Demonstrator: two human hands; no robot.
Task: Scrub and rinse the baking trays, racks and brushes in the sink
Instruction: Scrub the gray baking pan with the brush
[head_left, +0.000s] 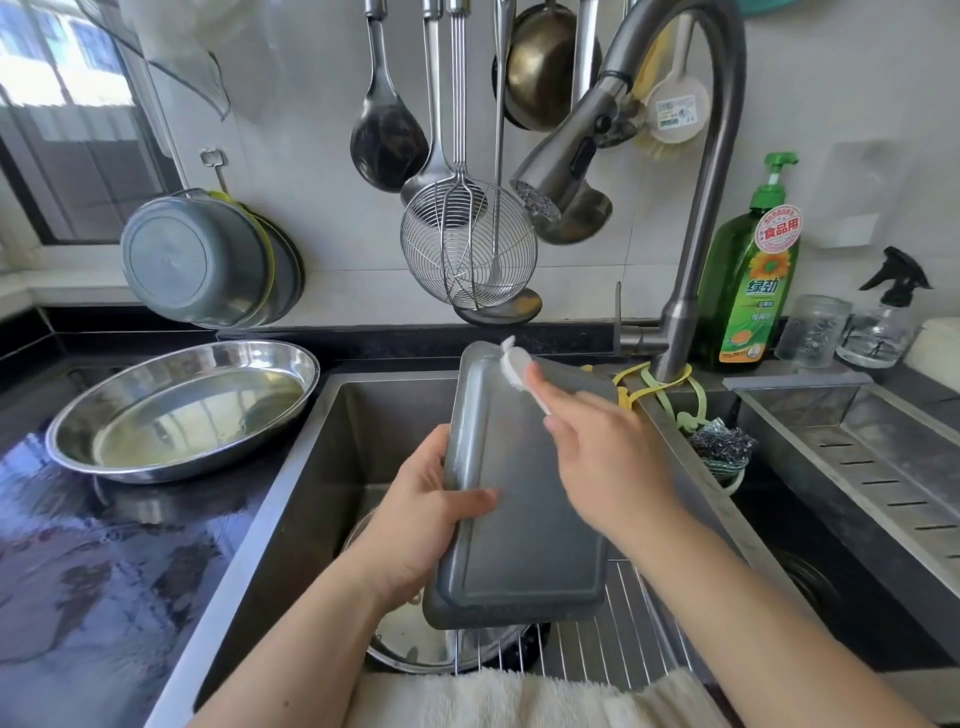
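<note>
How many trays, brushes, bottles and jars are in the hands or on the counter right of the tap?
Baking tray: 1, in the left hand
White brush: 1, in the right hand
Bottles: 2, green soap bottle and clear spray bottle
Glass jar: 1
Total: 5

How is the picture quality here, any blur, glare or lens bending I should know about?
Head view: daylight glares off the wet black counter and round steel pan; the white brush head and right hand look motion-blurred; the left hand gripping the grey rectangular baking tray is sharp; wide-angle lens bows the edges.
</note>
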